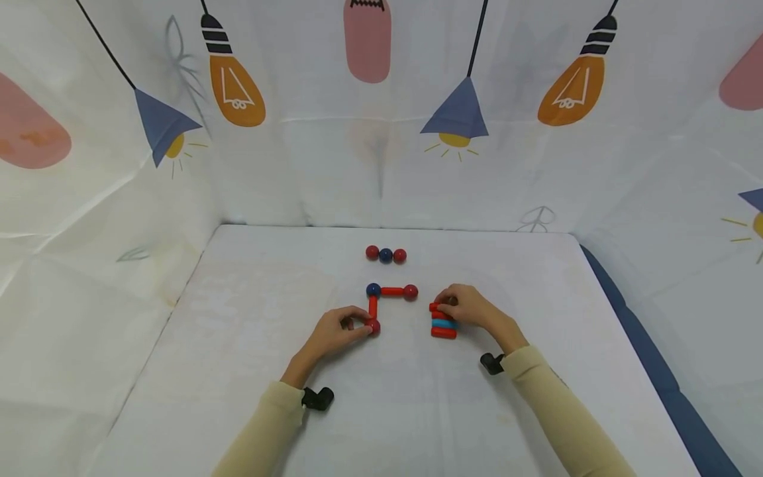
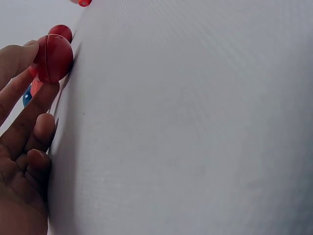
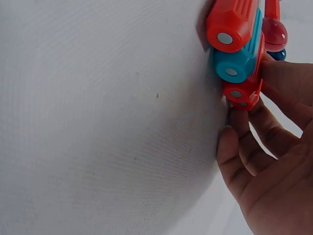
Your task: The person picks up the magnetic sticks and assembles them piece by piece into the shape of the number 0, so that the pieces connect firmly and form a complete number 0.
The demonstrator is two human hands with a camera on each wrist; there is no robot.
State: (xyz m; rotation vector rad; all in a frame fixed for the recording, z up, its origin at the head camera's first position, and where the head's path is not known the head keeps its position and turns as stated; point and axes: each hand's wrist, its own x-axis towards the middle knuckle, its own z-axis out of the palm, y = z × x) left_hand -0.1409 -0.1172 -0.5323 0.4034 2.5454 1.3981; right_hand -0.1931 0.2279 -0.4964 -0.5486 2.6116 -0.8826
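In the head view my left hand [image 1: 331,332] pinches a red ball [image 1: 374,326] between thumb and fingers; the left wrist view shows the ball's seam. A red magnetic rod [image 1: 373,307] links that ball to a dark blue ball [image 1: 373,289]. From there a second red rod [image 1: 392,291] runs right to another red ball [image 1: 410,292], making a corner shape. My right hand [image 1: 471,308] pinches the farthest red rod [image 1: 434,307] of a side-by-side row. A light blue rod [image 1: 444,324] and a near red rod [image 1: 444,333] lie in that row; round metal ends show in the right wrist view.
Behind the corner shape, a dark blue ball [image 1: 385,256] sits between two red balls in a line. Everything lies on a white-covered table [image 1: 250,278], with a printed cloth [image 1: 381,172] hanging behind it. Each wrist wears a small black camera.
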